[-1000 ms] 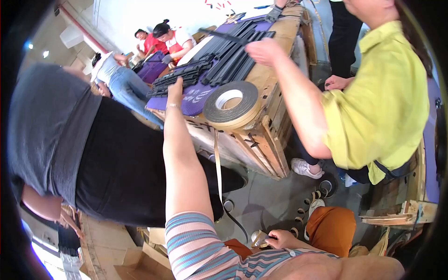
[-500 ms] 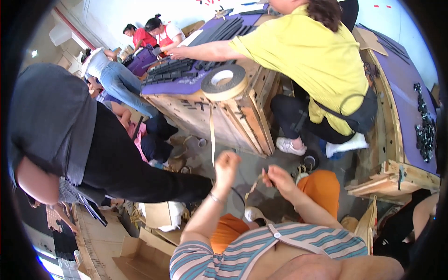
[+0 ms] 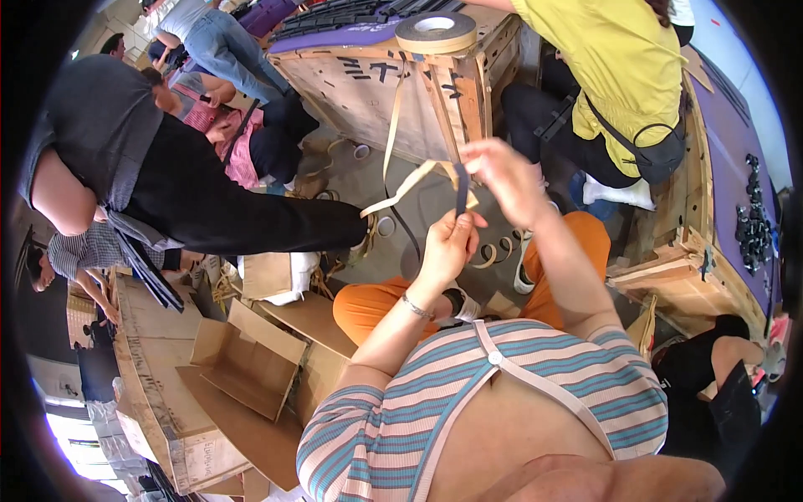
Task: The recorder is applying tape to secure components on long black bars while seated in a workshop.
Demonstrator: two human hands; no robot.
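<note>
My left hand (image 3: 452,244), with a bracelet at its wrist, is closed on a short dark strip of tape (image 3: 462,191) that stands up from its fingers. Just above it, my right hand (image 3: 504,177) is partly blurred. Its thumb and fingertips meet at the strip's upper end. A pale tape length (image 3: 410,184) folds and twists to the left of both hands. Farther off, a roll of dark tape with a tan side (image 3: 435,35) lies on the corner of a wooden crate (image 3: 368,96), and one length hangs down from it.
A black-clad leg (image 3: 251,219) reaches in from the left. A person in a yellow top (image 3: 606,84) sits beyond my right hand. Open cardboard boxes (image 3: 251,360) lie at the lower left. At right, a purple-topped wooden bench (image 3: 707,159) holds shiny black pieces (image 3: 754,222).
My hands have come together, and the dark strip now stands upright between them. The pale length hangs looser and folded. The view has tilted downward, showing more of my lap.
</note>
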